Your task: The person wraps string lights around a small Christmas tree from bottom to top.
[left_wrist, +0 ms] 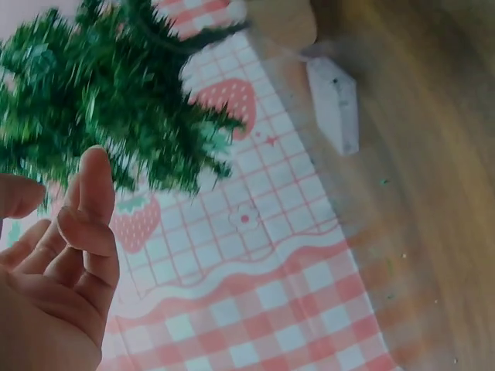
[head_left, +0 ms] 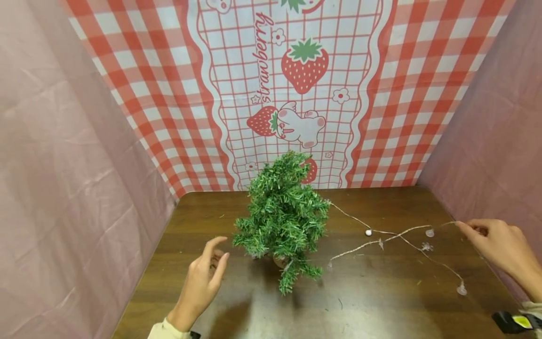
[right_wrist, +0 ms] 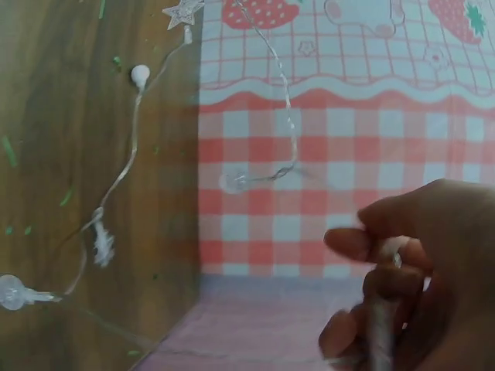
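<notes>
String (head_left: 398,235) is pinched in the right hand (head_left: 503,244); left hand's (head_left: 198,285) thumb and fingers are apart, nothing gripped. Tree (head_left: 288,212) right beside it could get tipped by a hard tug, string snarled where it's crossed, left of the pinch.

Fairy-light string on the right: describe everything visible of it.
The fairy-light string is thin, pale, twisted wire carrying small, plastic-looking white and clear ornaments, including a ball and a star. None appears lit. In the head view, two stretches cross over the tabletop; one runs to the right side of the artificial tree. The grip of the right hand holds another part.
</notes>
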